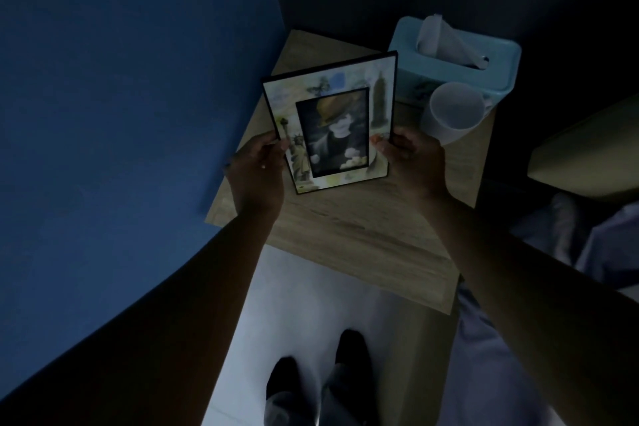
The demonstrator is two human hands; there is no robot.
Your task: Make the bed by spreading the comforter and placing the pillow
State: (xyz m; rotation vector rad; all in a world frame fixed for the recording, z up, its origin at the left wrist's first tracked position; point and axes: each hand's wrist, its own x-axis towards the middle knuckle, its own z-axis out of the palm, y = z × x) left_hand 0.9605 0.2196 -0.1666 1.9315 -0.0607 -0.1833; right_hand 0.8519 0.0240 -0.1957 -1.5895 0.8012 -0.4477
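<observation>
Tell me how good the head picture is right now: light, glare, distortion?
Head view: very dim with a blue cast, forearms nearly black; no glare on the picture frame, which the left hand and the right hand pinch; mug and tissue box slightly soft; wide-angle lens skews the nightstand edges.

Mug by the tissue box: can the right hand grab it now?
Probably not yet. The right hand grips the edge of the picture frame, so it is busy. The mug stands close beyond that hand with nothing between, so letting go would likely free the way.
</observation>
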